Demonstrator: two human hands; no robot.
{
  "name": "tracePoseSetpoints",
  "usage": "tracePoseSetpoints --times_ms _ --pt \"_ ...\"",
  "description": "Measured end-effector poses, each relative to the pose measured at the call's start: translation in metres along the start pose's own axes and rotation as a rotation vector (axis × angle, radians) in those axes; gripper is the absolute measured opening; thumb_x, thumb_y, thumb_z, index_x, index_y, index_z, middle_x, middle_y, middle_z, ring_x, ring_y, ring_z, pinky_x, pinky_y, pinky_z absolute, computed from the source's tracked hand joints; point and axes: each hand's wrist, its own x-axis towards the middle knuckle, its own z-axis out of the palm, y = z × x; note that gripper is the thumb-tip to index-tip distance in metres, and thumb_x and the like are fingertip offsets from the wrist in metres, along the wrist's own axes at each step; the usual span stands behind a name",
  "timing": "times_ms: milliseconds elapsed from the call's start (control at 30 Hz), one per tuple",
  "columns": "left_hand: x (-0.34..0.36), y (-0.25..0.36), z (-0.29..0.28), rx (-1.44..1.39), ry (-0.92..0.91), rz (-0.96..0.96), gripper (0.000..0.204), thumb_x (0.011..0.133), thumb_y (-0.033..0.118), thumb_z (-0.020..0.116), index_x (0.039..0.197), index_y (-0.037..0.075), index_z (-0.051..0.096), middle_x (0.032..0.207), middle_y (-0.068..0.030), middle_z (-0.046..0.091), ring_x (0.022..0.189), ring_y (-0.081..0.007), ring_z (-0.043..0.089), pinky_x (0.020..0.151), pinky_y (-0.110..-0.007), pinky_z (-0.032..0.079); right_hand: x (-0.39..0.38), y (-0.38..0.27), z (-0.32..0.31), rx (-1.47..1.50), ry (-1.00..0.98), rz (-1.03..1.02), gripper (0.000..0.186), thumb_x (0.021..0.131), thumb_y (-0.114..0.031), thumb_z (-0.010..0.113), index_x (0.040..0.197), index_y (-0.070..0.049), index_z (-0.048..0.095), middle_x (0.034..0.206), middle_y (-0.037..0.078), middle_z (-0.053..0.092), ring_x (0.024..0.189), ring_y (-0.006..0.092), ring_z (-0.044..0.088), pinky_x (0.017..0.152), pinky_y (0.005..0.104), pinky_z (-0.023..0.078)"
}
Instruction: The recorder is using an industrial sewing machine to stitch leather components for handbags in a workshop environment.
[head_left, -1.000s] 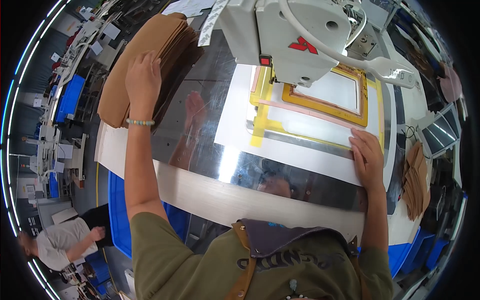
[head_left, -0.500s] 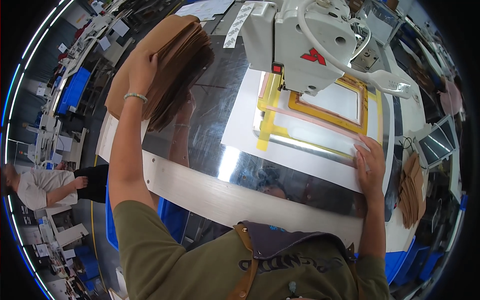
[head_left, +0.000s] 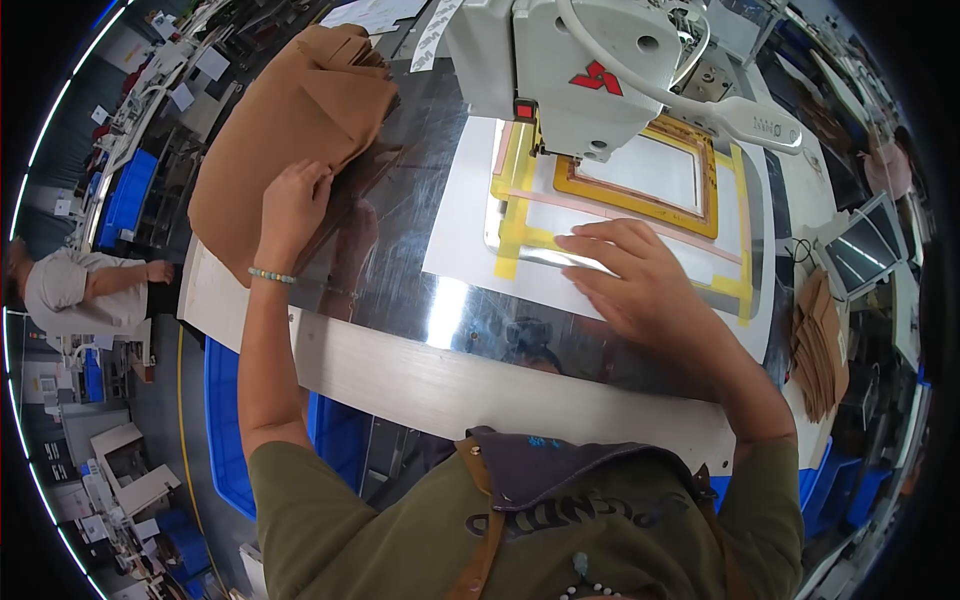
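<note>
A thick stack of brown cut fabric pieces (head_left: 240,165) lies at the left of the shiny metal table plate. At its near right edge, my left hand (head_left: 297,210) pinches the edge of a top brown fabric piece, which is partly folded over the stack. My right hand (head_left: 640,275) hovers over the near side of the clamp template, fingers apart and holding nothing. The template has a yellow rectangular frame (head_left: 640,222) and yellow tape (head_left: 510,240), on a white sheet (head_left: 455,225). Over its far part stands the white sewing machine head (head_left: 580,90).
A smaller pile of brown pieces (head_left: 820,345) rests at the right table edge, by a tilted screen (head_left: 862,248). Blue bins (head_left: 230,430) sit below the table's front. Another person (head_left: 85,290) stands at the far left.
My left hand has slid down the stack toward me, and a top piece now lies folded. My right hand has moved left from the template's right side. The view has shifted slightly.
</note>
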Motion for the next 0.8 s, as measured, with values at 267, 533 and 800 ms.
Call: tracePoseSetpoints --times_ms 267,533,800 --pt "-0.041 0.053 0.015 -0.17 0.103 0.141 0.008 0.09 0.002 0.075 0.097 0.003 0.074 0.101 -0.0081 0.076 0.09 -0.029 0.072 0.077 -0.039 0.058 0.104 0.007 0.11 -0.14 0.103 -0.171 0.043 0.088 -0.011 0.071 0.131 -0.003 0.068 0.139 0.013 0.066 0.117 0.0274 0.067 0.097 0.0412 0.054" --pt "-0.021 0.01 0.022 -0.324 -0.069 0.036 0.029 0.101 0.02 0.07 0.121 0.0 0.073 0.131 -0.019 0.07 0.117 -0.0382 0.068 0.097 -0.044 0.056 0.14 0.033 0.159 -0.376 -0.131 -0.089 0.02 0.084 -0.011 0.069 0.103 -0.005 0.071 0.101 0.007 0.068 0.1 0.0234 0.067 0.083 0.0361 0.056" --pt "0.028 -0.041 0.103 0.343 0.063 -0.121 0.025 0.098 0.017 0.067 0.115 -0.001 0.067 0.111 -0.0188 0.069 0.105 -0.0347 0.068 0.09 -0.045 0.06 0.115 0.036 0.161 -0.296 0.155 -0.163 0.011 0.085 -0.01 0.068 0.095 -0.005 0.07 0.102 0.007 0.069 0.103 0.0229 0.067 0.088 0.0368 0.056"
